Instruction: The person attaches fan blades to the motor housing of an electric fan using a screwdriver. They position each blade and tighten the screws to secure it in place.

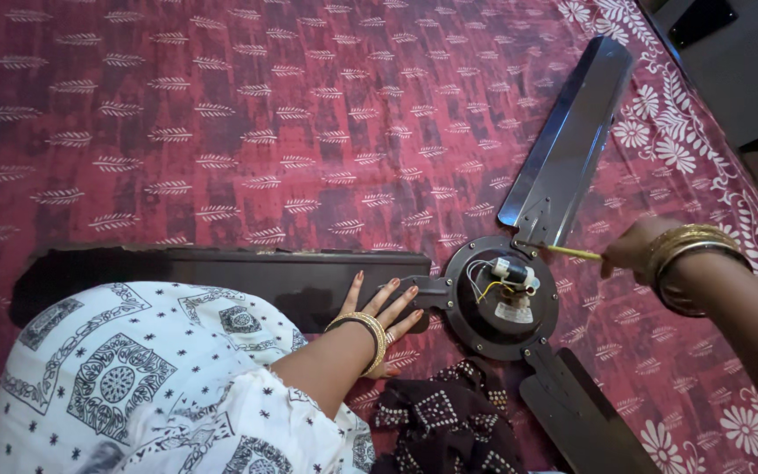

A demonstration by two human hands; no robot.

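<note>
A person looks down at a dark ceiling fan [500,294] lying on a red patterned cloth [221,114]. The round motor hub sits slightly right of centre, its open face up, showing a white part and thin yellow and white wires. Three long blades spread from the hub: one runs left across the picture, one points up and to the right, one points down and to the right.

The left hand [379,307] lies flat with fingers spread on the inner end of the left blade [221,268], just beside the hub, holding nothing. The right hand [632,250] comes in from the right edge, closed around a thin yellow screwdriver [563,252]. The tool lies nearly level and points left, its tip at the hub's upper rim where the upper blade [568,132] joins. The right hand is the one at that joint; the left is nearer the hub's left side.

A knee in white printed fabric [133,386] covers part of the left blade. A dark patterned cloth [449,421] hides the hub's lower-left edge. The lower blade [581,412] is cut off by the frame. What the screwdriver tip meets is too small to make out.
</note>
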